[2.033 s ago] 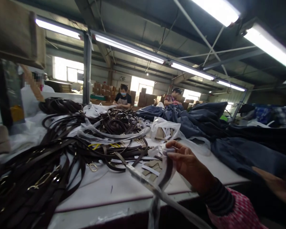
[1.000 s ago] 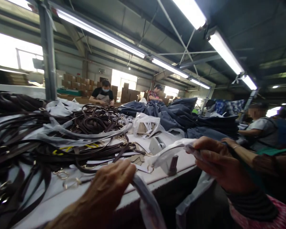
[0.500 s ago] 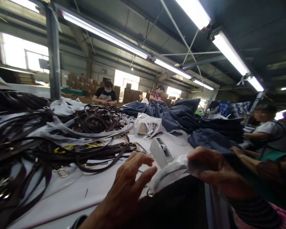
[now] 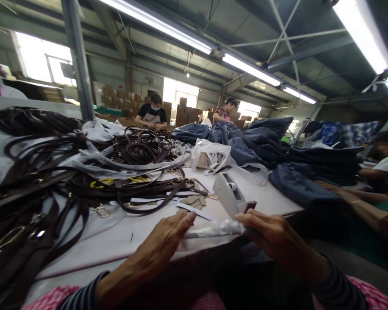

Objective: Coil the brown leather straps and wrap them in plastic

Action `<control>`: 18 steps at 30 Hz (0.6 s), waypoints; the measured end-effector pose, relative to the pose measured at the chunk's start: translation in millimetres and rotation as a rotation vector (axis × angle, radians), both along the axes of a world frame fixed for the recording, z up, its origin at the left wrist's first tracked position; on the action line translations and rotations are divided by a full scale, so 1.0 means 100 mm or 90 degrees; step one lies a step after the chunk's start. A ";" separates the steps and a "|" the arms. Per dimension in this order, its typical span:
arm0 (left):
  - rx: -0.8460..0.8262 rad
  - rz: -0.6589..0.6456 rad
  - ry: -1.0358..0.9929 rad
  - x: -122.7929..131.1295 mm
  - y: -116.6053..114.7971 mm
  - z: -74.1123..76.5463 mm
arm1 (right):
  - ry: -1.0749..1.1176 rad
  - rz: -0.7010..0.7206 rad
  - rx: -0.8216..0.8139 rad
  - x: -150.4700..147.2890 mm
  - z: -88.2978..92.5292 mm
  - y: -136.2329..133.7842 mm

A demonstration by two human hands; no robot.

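My left hand (image 4: 163, 243) and my right hand (image 4: 270, 239) hold the two ends of a clear plastic sleeve (image 4: 213, 227) stretched flat between them at the near edge of the white table (image 4: 116, 245). Both hands pinch the plastic with closed fingers. A dark strap end shows at my right fingertips. Just behind the sleeve stands a grey tape dispenser (image 4: 229, 196).
A big heap of dark brown straps (image 4: 51, 181) with gold clips covers the table's left. Blue fabric (image 4: 245, 140) is piled at the back right beside a white plastic bag (image 4: 213, 157). Two people work at the far end, another person's arm (image 4: 358, 202) lies at right.
My hands have come down to the table edge and pulled the plastic sleeve straight between them. The left hand, open half a second ago, now grips the sleeve's end.
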State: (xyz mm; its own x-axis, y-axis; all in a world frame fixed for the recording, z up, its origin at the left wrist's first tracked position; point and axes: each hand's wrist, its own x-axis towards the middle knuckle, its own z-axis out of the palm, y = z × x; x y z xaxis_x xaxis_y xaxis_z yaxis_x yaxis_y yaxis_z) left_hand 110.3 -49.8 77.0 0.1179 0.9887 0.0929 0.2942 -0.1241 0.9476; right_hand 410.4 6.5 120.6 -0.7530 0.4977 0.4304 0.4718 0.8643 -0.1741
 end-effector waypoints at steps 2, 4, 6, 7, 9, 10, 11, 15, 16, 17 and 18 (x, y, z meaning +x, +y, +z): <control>-0.020 -0.010 0.042 -0.19 -0.02 -0.01 | -0.029 0.011 0.096 0.07 -0.13 0.07; -0.076 -0.051 0.049 -0.35 -0.07 -0.05 | -0.028 0.012 0.164 0.16 -0.25 0.15; -0.133 -0.104 0.022 -0.46 -0.16 -0.06 | -0.009 0.009 0.189 0.27 -0.34 0.23; -0.162 -0.122 -0.005 -0.50 -0.21 -0.06 | 0.003 0.008 0.188 0.32 -0.37 0.27; -0.214 -0.124 -0.070 -0.55 -0.31 -0.03 | 0.024 0.003 0.172 0.38 -0.43 0.33; -0.234 -0.112 -0.101 -0.57 -0.36 -0.01 | 0.032 -0.003 0.156 0.39 -0.44 0.34; -0.250 -0.102 -0.125 -0.59 -0.39 0.00 | 0.042 -0.013 0.135 0.39 -0.45 0.35; -0.270 -0.142 -0.130 -0.62 -0.42 -0.10 | 0.099 -0.078 -0.063 0.24 -0.35 0.30; -0.276 -0.154 -0.109 -0.63 -0.42 -0.16 | 0.113 -0.095 -0.140 0.19 -0.31 0.27; -0.280 -0.158 -0.087 -0.63 -0.43 -0.22 | 0.129 -0.111 -0.219 0.14 -0.26 0.23; -0.288 -0.158 -0.068 -0.64 -0.44 -0.30 | 0.149 -0.125 -0.293 0.10 -0.21 0.19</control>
